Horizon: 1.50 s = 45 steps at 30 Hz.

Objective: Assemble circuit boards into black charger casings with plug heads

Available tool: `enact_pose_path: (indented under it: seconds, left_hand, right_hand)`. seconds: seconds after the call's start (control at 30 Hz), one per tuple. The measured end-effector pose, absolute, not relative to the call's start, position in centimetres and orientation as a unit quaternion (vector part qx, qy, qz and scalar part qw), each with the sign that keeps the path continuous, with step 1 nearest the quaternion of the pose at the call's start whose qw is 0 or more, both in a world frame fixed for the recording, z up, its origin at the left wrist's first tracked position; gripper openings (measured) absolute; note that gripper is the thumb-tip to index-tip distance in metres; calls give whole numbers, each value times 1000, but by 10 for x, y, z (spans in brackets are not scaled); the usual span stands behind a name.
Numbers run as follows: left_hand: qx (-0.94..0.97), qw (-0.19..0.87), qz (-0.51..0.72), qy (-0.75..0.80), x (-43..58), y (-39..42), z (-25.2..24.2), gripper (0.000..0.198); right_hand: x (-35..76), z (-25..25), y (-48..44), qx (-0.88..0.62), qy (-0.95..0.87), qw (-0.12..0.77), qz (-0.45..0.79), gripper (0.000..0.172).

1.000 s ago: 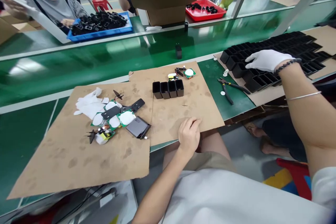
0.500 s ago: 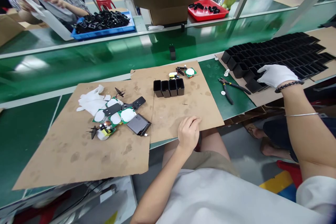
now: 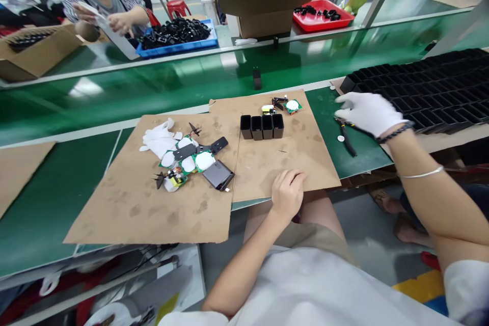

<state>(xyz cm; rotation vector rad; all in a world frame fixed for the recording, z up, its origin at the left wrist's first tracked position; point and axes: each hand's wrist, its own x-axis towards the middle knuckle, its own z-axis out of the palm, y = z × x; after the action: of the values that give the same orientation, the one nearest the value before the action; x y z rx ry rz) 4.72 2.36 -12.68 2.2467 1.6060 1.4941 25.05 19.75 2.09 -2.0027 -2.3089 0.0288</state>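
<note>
I'm viewing a green counter spanning the scene, with two cardboard sheets meeting at a seam on top. A packed block of black cases is crowding its right end. My gloved right hand is lining up with that block's left edge, fingers half-bent. My bare left hand is resting on the right-hand sheet's near edge, fingers curling loosely. I can't tell whether either is gripping anything. Bare cardboard is separating the left hand from four upright cases. Pliers are lying past that sheet's right edge, partly covered by the right hand.
</note>
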Motion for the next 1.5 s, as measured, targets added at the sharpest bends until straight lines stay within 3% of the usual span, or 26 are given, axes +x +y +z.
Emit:
enact_pose_path:
  seconds: [0.1, 0.17, 0.33, 0.47, 0.6, 0.7, 0.77, 0.83, 0.93, 1.1, 1.33, 1.5]
  left_hand:
    - [710, 19, 482, 513, 46, 23, -127, 25]
    - [707, 33, 488, 511, 45, 23, -127, 25]
    - [694, 74, 512, 501, 44, 24, -123, 28]
    - [609, 114, 568, 541, 45, 24, -114, 25]
    - [560, 194, 552, 586, 42, 25, -105, 80]
    - [578, 266, 507, 581, 39, 27, -103, 86]
    - [592, 285, 483, 579, 38, 28, -103, 77]
    - [598, 290, 469, 582, 37, 28, -102, 71]
    - [597, 290, 458, 592, 35, 29, -100, 72]
    - [606, 297, 460, 577, 29, 29, -102, 73]
    - [624, 272, 468, 563, 29, 27, -106, 71]
    - [632, 264, 466, 561, 30, 26, -101, 69]
  right_hand:
    - [187, -1, 196, -529, -842, 60, 86, 80]
    - [153, -15, 195, -466, -871, 79, 131, 91]
    - [128, -26, 185, -497, -849, 95, 154, 67]
    - [154, -30, 158, -484, -855, 104, 154, 62]
    - [187, -25, 134, -372, -884, 96, 265, 71]
    - [199, -9, 146, -293, -875, 40, 384, 72]
    - [194, 0, 170, -373, -856, 68, 352, 58]
    - [178, 0, 198, -531, -810, 139, 208, 47]
    - [144, -14, 235, -637, -750, 139, 115, 49]
    - [119, -37, 248, -652, -736, 149, 102, 39]
    - [165, -38, 198, -591, -778, 139, 164, 34]
    - [198, -38, 188, -627, -752, 179, 94, 43]
